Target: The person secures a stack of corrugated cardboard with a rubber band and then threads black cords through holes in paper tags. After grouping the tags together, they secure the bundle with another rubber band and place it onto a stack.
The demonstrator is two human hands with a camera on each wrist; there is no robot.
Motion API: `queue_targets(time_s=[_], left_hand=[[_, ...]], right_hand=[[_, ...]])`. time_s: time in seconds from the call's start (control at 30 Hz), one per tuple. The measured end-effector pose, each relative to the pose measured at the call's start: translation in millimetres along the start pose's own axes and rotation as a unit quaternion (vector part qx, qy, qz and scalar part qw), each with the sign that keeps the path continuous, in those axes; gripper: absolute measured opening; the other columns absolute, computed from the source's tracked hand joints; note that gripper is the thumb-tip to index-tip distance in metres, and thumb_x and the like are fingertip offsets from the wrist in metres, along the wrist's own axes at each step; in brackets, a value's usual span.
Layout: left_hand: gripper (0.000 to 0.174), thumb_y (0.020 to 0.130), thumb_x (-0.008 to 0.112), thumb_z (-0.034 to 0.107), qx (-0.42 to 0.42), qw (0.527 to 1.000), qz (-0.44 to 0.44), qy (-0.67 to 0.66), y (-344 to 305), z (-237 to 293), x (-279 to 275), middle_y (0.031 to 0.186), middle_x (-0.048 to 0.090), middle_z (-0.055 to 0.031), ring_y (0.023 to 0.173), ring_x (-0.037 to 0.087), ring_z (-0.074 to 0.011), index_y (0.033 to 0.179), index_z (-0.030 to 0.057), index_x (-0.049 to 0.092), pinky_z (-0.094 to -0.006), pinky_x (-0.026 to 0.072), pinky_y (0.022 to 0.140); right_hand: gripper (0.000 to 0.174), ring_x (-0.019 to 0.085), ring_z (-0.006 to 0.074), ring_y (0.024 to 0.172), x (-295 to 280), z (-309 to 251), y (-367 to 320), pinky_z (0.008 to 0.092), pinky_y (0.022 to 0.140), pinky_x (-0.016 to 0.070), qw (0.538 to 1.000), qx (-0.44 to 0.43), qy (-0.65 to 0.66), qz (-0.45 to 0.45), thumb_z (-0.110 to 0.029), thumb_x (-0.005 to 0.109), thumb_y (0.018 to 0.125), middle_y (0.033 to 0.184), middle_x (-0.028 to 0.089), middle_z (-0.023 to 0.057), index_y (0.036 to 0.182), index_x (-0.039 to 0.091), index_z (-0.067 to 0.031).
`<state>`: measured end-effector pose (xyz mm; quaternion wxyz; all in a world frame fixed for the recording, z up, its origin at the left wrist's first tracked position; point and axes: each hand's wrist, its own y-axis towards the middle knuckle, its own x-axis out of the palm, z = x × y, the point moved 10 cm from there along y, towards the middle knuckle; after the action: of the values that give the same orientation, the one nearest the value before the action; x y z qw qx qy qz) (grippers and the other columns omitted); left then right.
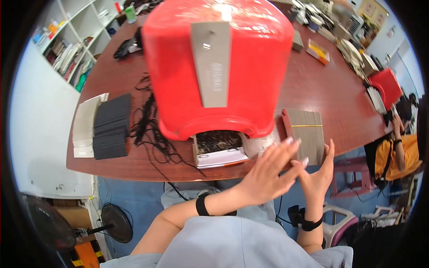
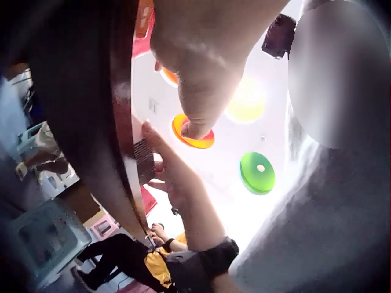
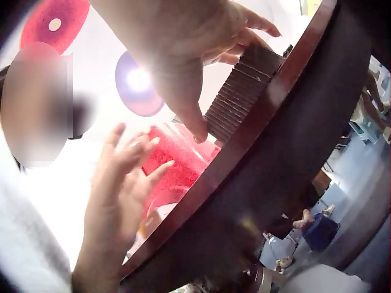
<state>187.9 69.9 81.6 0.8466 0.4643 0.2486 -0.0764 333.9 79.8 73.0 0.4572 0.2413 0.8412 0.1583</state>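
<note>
My left hand point(image 1: 268, 176) is held over the table's front edge with its fingers spread and nothing in them. It overlaps the near left corner of a stack of grey card tags point(image 1: 308, 134), which has a yellow band across it. At the near end of this stack is my right hand point(image 1: 316, 181). In the right wrist view that right hand point(image 3: 208, 55) grips the stack point(image 3: 241, 94), thumb at one side and fingers at the other. Left of the hands stands a red plastic stool point(image 1: 254, 76) with a long grey tag point(image 1: 211, 67) on its side.
Under the stool's arch sits an open box point(image 1: 223, 159) of dark strands. Black cords point(image 1: 149, 118) lie left of it, beside dark cards point(image 1: 111, 127) and pale cards point(image 1: 85, 127). An orange-yellow packet point(image 1: 318, 51) lies farther back. Another person point(image 1: 397, 149) is at right.
</note>
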Motion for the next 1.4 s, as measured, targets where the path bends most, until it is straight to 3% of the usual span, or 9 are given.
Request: queue_targets(time_s=[0.1, 0.23, 0.33, 0.4, 0.67, 1.0, 1.2, 1.33, 1.4], left_hand=[[0.054, 0.063, 0.071, 0.015, 0.048, 0.997, 0.063, 0.025, -9, 16, -32, 0.123, 0.041, -0.0209, 0.109, 0.044, -0.0339, 0.113, 0.0095, 0.048, -0.0475, 0.0392, 0.088], [0.043, 0.062, 0.069, 0.011, 0.077, 0.985, 0.128, 0.083, -10, 27, -82, 0.111, 0.050, -0.0152, 0.098, 0.051, -0.0297, 0.103, 0.0092, 0.055, -0.0434, 0.0436, 0.083], [0.035, 0.059, 0.065, 0.005, 0.028, 0.968, 0.177, 0.175, -15, 22, -125, 0.102, 0.052, -0.0109, 0.091, 0.053, -0.0273, 0.094, 0.0064, 0.059, -0.0372, 0.0462, 0.077], [0.031, 0.060, 0.063, 0.002, -0.001, 0.948, 0.191, 0.254, -28, 13, -150, 0.097, 0.054, -0.0095, 0.086, 0.054, -0.0270, 0.090, 0.0057, 0.060, -0.0370, 0.0460, 0.074], [0.020, 0.066, 0.054, -0.007, -0.215, 0.933, 0.107, 0.269, -95, -56, -242, 0.079, 0.058, -0.0086, 0.078, 0.054, -0.0251, 0.081, 0.0035, 0.062, -0.0340, 0.0422, 0.072], [0.020, 0.060, 0.066, 0.006, -0.099, 0.954, -0.105, 0.264, -99, -34, -171, 0.098, 0.053, -0.0061, 0.088, 0.051, -0.0228, 0.078, 0.0051, 0.059, -0.0336, 0.0410, 0.074], [0.011, 0.067, 0.066, -0.002, -0.192, 0.979, 0.059, -0.025, -84, -50, -190, 0.086, 0.061, -0.0107, 0.064, 0.055, -0.0126, 0.071, 0.0016, 0.056, -0.0238, 0.0433, 0.054], [0.007, 0.078, 0.059, 0.000, -0.388, 0.870, 0.145, -0.267, -71, -91, -172, 0.078, 0.062, -0.0132, 0.056, 0.056, -0.0076, 0.083, -0.0015, 0.055, -0.0166, 0.0411, 0.044], [0.006, 0.079, 0.057, -0.001, -0.396, 0.861, 0.149, -0.281, -62, -99, -160, 0.077, 0.063, -0.0127, 0.058, 0.057, -0.0087, 0.085, -0.0034, 0.056, -0.0169, 0.0421, 0.043]], right_hand=[[0.088, 0.051, 0.0367, 0.099, 13, 2, 42, 0.0394, 0.083, 0.0406, 0.998, -0.006, -0.056, -0.002, -0.037, 0.076, 0.057, 0.108, 0.051, 0.0233, 0.124, 0.034, 0.0009], [0.069, 0.052, 0.0350, 0.094, 11, -37, 87, 0.0397, 0.080, 0.0411, 0.943, -0.196, -0.241, 0.117, -0.033, 0.070, 0.067, 0.106, 0.053, 0.0215, 0.121, 0.039, -0.0010], [0.043, 0.057, 0.0260, 0.085, -14, -89, 85, 0.0340, 0.074, 0.0441, 0.967, -0.224, 0.000, 0.123, -0.020, 0.065, 0.075, 0.096, 0.058, 0.0160, 0.109, 0.049, 0.0005], [0.019, 0.059, 0.0155, 0.076, 17, -102, 76, 0.0262, 0.066, 0.0453, 0.949, -0.093, 0.296, -0.054, -0.008, 0.059, 0.079, 0.084, 0.061, 0.0099, 0.094, 0.057, 0.0020], [0.007, 0.058, 0.0120, 0.058, 60, -171, 4, 0.0218, 0.055, 0.0453, 0.913, -0.217, 0.293, -0.181, -0.001, 0.061, 0.075, 0.069, 0.061, 0.0088, 0.081, 0.060, 0.0016], [0.005, 0.055, 0.0128, 0.051, 71, -171, -37, 0.0218, 0.044, 0.0419, 0.888, -0.261, 0.287, -0.248, -0.003, 0.062, 0.073, 0.068, 0.061, 0.0083, 0.077, 0.060, -0.0006], [0.006, 0.056, 0.0176, 0.052, 77, -165, -4, 0.0263, 0.046, 0.0426, 0.917, -0.267, 0.216, -0.203, -0.005, 0.061, 0.073, 0.066, 0.060, 0.0086, 0.078, 0.061, -0.0021], [0.005, 0.059, 0.0212, 0.056, 94, -185, -4, 0.0302, 0.048, 0.0448, 0.897, -0.411, 0.048, -0.159, -0.007, 0.059, 0.070, 0.066, 0.059, 0.0094, 0.074, 0.059, -0.0032], [0.009, 0.058, 0.0252, 0.061, 131, -181, -17, 0.0345, 0.052, 0.0454, 0.855, -0.413, -0.149, -0.276, -0.013, 0.059, 0.071, 0.065, 0.057, 0.0093, 0.077, 0.059, -0.0063]])
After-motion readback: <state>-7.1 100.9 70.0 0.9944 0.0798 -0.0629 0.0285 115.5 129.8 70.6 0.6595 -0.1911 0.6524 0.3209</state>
